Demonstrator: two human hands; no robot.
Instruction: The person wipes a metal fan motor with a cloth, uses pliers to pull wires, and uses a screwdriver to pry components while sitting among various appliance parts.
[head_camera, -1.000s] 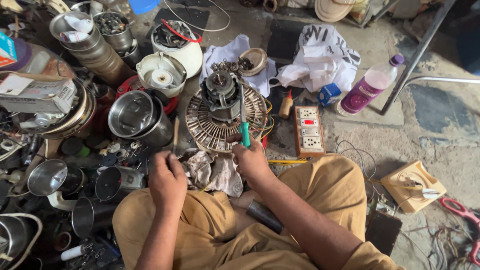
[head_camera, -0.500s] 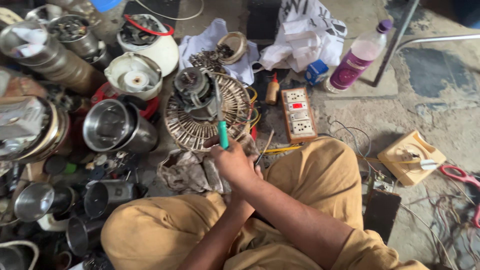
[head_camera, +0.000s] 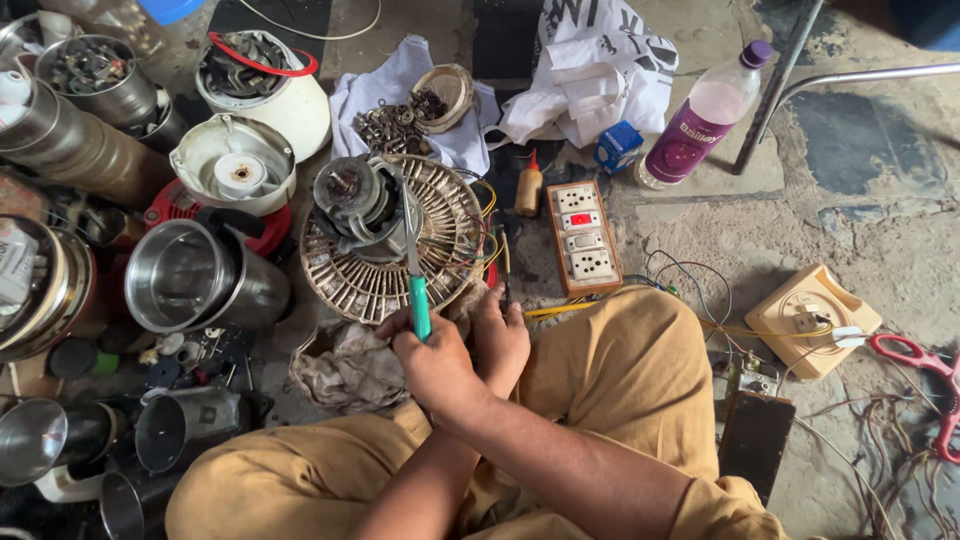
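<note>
While you sit on the floor with the fan motor still seated on its round ribbed grille, the job looks only partly done: the motor's end is bare, wires trail loose off the grille's right side, and nothing is reassembled. Your right hand is closed around the green handle of a screwdriver, just below the grille, with the shaft reaching up against the motor's right edge. Your left hand sits curled just right of it, near the grille's lower rim; whether it grips anything I cannot tell. A grey rag lies below the grille, a switch-and-socket board to its right, and a steel jar to its left.
</note>
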